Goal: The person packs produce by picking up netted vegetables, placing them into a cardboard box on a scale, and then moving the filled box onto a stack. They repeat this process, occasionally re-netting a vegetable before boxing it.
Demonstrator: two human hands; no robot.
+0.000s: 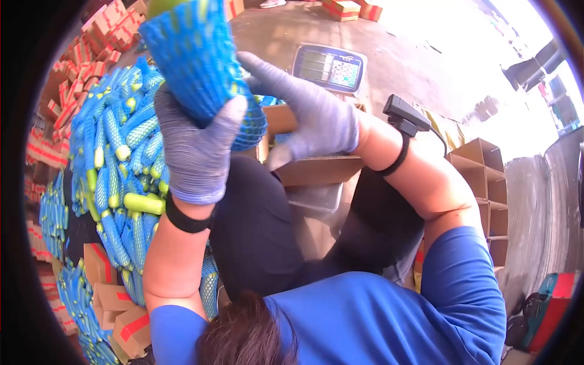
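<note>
Blue foam netting (pixel 191 55) covers a green vegetable (pixel 163 6) whose end shows at the top left. My left hand (pixel 194 140), in a light grey glove, is wrapped round the lower part of the netted vegetable and holds it up. My right hand (pixel 310 115), gloved too, is beside it with the fingers spread and the thumb apart, over an open cardboard box (pixel 322 171). Its fingertips are close to the netting; whether they touch it I cannot tell. Some blue netting shows inside the box.
A large pile of blue-netted green vegetables (pixel 121 146) lies on the left, with cardboard boxes (pixel 115 286) around it. A digital scale (pixel 330 69) stands beyond the open box. Empty divided cartons (pixel 480 176) stand at the right. A clear plastic tub (pixel 316 198) is between my knees.
</note>
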